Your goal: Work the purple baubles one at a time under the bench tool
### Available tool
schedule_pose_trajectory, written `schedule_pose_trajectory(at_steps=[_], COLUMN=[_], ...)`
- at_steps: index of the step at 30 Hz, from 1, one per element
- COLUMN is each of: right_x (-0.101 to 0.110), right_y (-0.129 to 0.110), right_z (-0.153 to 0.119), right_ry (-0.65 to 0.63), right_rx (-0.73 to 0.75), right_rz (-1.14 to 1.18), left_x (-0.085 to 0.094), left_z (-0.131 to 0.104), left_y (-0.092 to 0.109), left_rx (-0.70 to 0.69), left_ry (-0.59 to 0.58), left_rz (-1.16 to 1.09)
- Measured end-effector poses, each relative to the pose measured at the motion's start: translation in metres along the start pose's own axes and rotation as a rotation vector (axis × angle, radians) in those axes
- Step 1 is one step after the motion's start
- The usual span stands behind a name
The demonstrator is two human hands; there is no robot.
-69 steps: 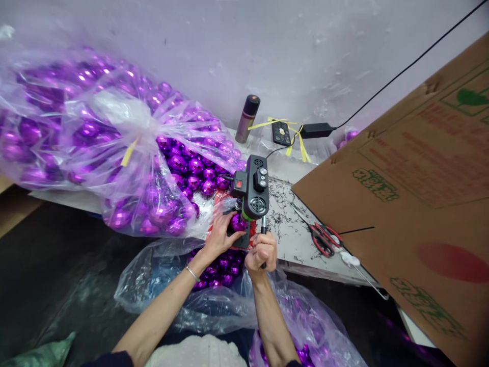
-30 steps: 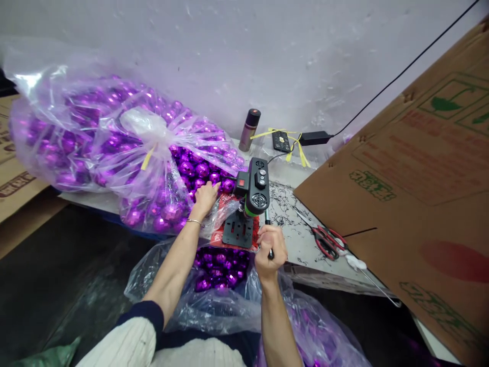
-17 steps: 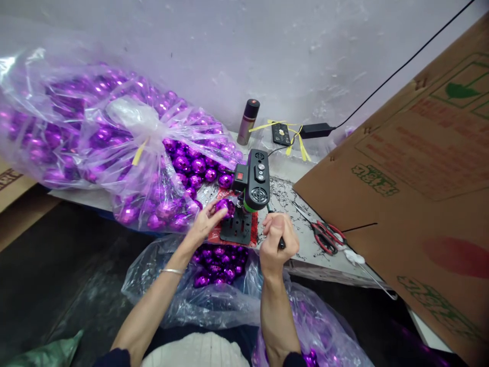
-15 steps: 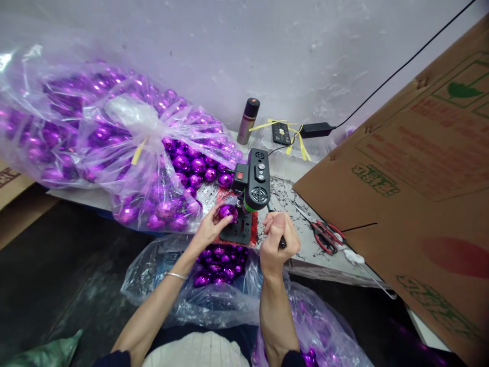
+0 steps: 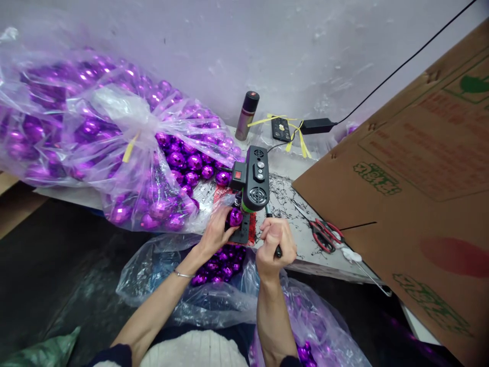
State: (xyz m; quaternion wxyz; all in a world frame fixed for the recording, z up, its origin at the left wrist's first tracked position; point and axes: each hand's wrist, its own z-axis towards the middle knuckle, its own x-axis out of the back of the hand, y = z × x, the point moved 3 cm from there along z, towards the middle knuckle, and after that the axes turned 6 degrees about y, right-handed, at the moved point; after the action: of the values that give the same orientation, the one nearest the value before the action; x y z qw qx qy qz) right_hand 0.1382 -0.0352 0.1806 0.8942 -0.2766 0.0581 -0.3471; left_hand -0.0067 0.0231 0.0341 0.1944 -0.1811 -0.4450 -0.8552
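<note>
My left hand (image 5: 217, 228) pinches a shiny purple faceted ball (image 5: 236, 217) over the black base plate (image 5: 241, 235) of a small black drill press (image 5: 256, 179). The ball sits just under the head of the machine; its exact contact with the tool is hidden. My right hand (image 5: 275, 241) is wrapped round the machine's black-ended lever handle (image 5: 278, 252). Many more purple balls (image 5: 194, 163) spill from the open side of a clear plastic bag (image 5: 130, 112) on the left. Below the bench edge, purple balls (image 5: 221, 266) lie in another clear bag (image 5: 153, 275).
Red-handled scissors (image 5: 324, 235) lie on the bench at right, beside a large cardboard box (image 5: 412, 193). Behind the machine stand a spray can (image 5: 247, 115) and a black power adapter (image 5: 317, 126) with a cable. Dark shavings (image 5: 284, 196) litter the bench top.
My left hand has shifted the ball slightly right and in under the machine head, turning it. My right hand stays on the lever, a little lower and to the left.
</note>
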Motion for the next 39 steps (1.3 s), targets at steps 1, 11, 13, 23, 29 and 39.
schedule_pose_trajectory(at_steps=[1, 11, 13, 23, 29, 39], right_x=[0.000, 0.002, 0.002, 0.004, 0.001, -0.006], right_y=[0.000, 0.002, 0.002, 0.003, 0.011, 0.028], right_z=[-0.001, -0.007, -0.007, -0.011, -0.027, -0.055], right_ry=[-0.004, -0.024, -0.024, -0.024, 0.004, 0.096], right_rx=[0.002, 0.021, 0.025, 0.020, 0.019, 0.051], right_rz=[0.001, -0.032, -0.028, -0.040, -0.044, -0.006], left_x=[0.000, -0.005, -0.006, -0.017, -0.016, -0.017], left_z=[-0.004, -0.010, -0.007, -0.002, -0.007, -0.008], left_y=[0.001, 0.003, 0.003, -0.006, -0.009, -0.009], left_rx=[-0.034, -0.009, 0.010, 0.181, 0.172, 0.165], left_ry=[0.000, -0.021, -0.014, 0.019, -0.008, -0.015], left_rz=[0.008, 0.078, 0.043, -0.117, -0.125, -0.147])
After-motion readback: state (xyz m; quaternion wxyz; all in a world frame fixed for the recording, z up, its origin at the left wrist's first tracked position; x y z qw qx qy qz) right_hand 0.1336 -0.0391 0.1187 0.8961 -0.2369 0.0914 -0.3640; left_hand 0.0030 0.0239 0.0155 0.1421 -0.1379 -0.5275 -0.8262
